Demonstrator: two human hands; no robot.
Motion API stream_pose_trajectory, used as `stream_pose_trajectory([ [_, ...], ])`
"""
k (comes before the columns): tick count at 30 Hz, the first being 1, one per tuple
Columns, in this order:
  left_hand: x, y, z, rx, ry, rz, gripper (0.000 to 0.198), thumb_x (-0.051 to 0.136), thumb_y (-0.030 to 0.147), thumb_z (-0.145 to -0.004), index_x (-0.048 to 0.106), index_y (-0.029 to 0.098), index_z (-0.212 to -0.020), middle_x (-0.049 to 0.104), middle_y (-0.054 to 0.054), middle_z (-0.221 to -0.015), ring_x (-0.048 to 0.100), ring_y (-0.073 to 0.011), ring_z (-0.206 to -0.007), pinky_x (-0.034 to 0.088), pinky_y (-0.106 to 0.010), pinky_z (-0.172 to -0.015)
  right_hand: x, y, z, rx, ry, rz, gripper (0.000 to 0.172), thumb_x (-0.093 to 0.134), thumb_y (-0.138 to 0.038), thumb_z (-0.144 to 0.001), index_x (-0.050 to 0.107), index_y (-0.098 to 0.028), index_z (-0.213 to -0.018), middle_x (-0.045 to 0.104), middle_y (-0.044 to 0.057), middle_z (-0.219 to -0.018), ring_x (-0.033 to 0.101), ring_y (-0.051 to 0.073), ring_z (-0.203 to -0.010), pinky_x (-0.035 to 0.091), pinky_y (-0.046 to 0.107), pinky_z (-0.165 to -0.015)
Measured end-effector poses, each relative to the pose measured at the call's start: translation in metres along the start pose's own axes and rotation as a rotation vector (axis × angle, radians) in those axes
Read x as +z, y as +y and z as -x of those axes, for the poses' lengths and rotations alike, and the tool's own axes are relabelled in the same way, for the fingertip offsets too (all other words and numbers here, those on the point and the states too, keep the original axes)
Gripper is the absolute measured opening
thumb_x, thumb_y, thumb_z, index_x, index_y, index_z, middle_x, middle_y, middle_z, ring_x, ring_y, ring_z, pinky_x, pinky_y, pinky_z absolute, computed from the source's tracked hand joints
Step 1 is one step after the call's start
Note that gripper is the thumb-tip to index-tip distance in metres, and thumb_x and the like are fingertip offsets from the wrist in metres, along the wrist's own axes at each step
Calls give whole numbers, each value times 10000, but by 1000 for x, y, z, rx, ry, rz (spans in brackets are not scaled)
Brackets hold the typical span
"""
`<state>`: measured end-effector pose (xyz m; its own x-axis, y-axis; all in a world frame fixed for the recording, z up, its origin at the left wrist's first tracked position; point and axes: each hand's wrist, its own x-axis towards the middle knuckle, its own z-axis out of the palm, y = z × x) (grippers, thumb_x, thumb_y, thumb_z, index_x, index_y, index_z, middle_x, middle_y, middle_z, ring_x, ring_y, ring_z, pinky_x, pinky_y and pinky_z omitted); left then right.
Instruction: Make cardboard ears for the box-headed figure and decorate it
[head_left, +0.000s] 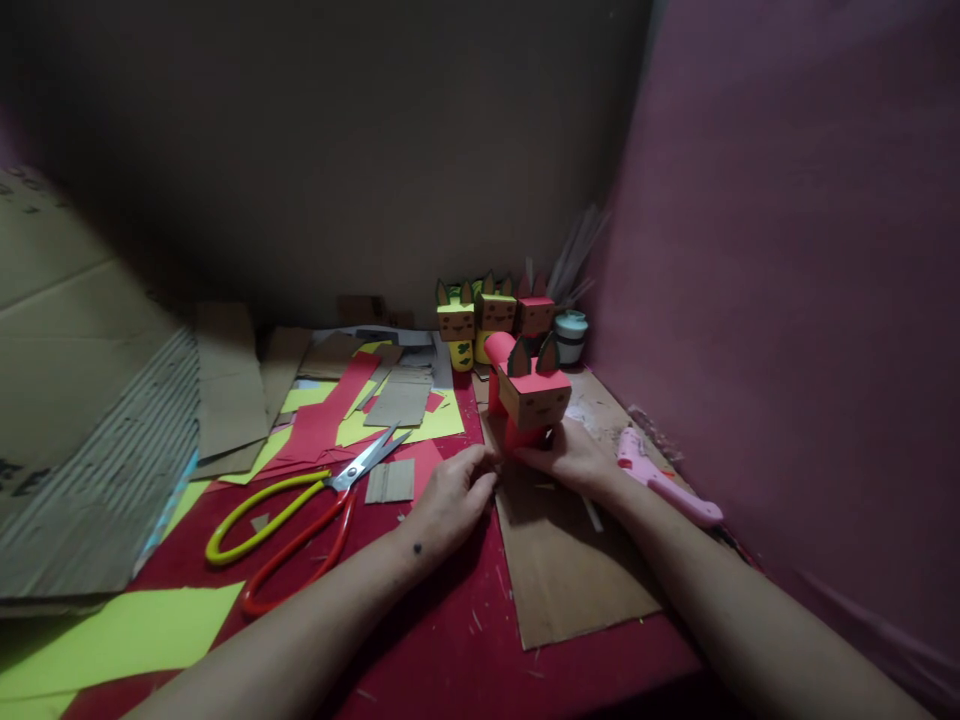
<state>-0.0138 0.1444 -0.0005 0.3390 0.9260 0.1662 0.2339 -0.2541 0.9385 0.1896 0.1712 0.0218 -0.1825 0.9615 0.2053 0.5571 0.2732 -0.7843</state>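
A figure (535, 395) with a box-shaped cardboard head, pointed ears and a red paper body stands on a flat cardboard sheet (577, 570). My right hand (574, 458) grips its body low down, thumb in front; some fingers are hidden behind it. Beside the sheet's left edge rests my left hand (459, 495), fingers curled in and nothing visible in them. Large scissors (352, 475) with one yellow and one red handle lie spread left of it. A small corrugated cardboard square (390, 481) lies between the scissors and that hand. Right of my right hand is a pink glue gun (667, 482).
Behind stand a yellow figure (457, 325), another yellow one (496, 315) and a red one (535, 316), beside a pale lidded jar (571, 337). Cut red paper (322, 420) and cardboard pieces cover the left. A large cardboard box (67, 420) and pink wall (787, 270) bound the sides.
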Motion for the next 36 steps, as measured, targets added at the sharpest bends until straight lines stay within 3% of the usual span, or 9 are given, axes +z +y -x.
stream_pose_trajectory([
  [9, -1, -1, -2, -30, -17, 55, 188, 541, 240, -844, 676, 184, -962, 651, 0, -705, 533, -134, -553, 449, -253, -539, 1, 6, -2, -26, -45, 22, 259, 834, -225, -750, 711, -188, -974, 753, 56, -922, 677, 231, -812, 572, 346, -677],
  [13, -1, -2, -3, -47, -27, 81, 216, 561, 276, -850, 682, 175, -996, 667, -13, -755, 537, -130, -560, 445, -256, -537, 0, 5, -2, -25, -86, 50, 248, 742, -308, -925, 685, -166, -1120, 726, 65, -1071, 702, 201, -886, 609, 366, -761],
  [17, 0, -3, -4, -71, -16, 111, 218, 576, 302, -840, 672, 181, -994, 652, -1, -738, 531, -125, -543, 436, -252, -526, -10, -3, 0, -53, -97, 58, 413, 749, -5, -715, 707, -156, -1098, 754, 57, -1003, 702, 210, -854, 589, 311, -710],
  [21, -1, 0, -3, -101, -16, 146, 204, 596, 311, -827, 664, 189, -976, 607, 29, -661, 510, -119, -517, 424, -239, -501, -34, -10, -1, -65, 31, 106, 440, 610, -2, -729, 709, -190, -1115, 745, 43, -1015, 689, 209, -891, 571, 326, -768],
  [25, -2, 4, -3, -123, -18, 169, 177, 602, 295, -802, 657, 191, -933, 627, 23, -671, 504, -112, -497, 418, -240, -482, -52, -3, -5, -11, 227, 199, 246, 562, -61, -882, 691, -152, -1071, 721, 72, -1005, 683, 211, -920, 569, 383, -845],
  [27, -2, 4, -3, -128, -18, 174, 172, 596, 288, -793, 657, 193, -924, 620, 23, -659, 501, -114, -492, 412, -241, -473, -54, 2, -6, 9, 260, 255, 157, 637, -188, -962, 688, -154, -1106, 719, 77, -1079, 693, 216, -956, 583, 416, -870],
  [31, -2, 5, -4, -141, -17, 174, 179, 590, 282, -775, 657, 194, -915, 608, 23, -646, 501, -116, -488, 402, -243, -459, -54, 5, -6, 23, 258, 333, 284, 655, -356, -1001, 665, -184, -1227, 692, 88, -1248, 704, 226, -1035, 607, 439, -885],
  [33, -2, 6, -3, -152, -14, 169, 179, 593, 277, -768, 652, 193, -914, 612, 21, -646, 501, -116, -483, 389, -240, -450, -55, 3, -5, 27, 278, 352, 259, 653, -351, -1002, 674, -178, -1194, 704, 82, -1209, 707, 216, -1007, 607, 429, -872],
  [36, -3, 8, -2, -175, -16, 160, 180, 594, 274, -769, 647, 192, -921, 594, 28, -606, 498, -120, -468, 372, -238, -440, -56, -2, -3, 32, 346, 366, 114, 676, -246, -956, 709, -165, -1028, 729, 39, -954, 695, 186, -843, 578, 363, -788],
])
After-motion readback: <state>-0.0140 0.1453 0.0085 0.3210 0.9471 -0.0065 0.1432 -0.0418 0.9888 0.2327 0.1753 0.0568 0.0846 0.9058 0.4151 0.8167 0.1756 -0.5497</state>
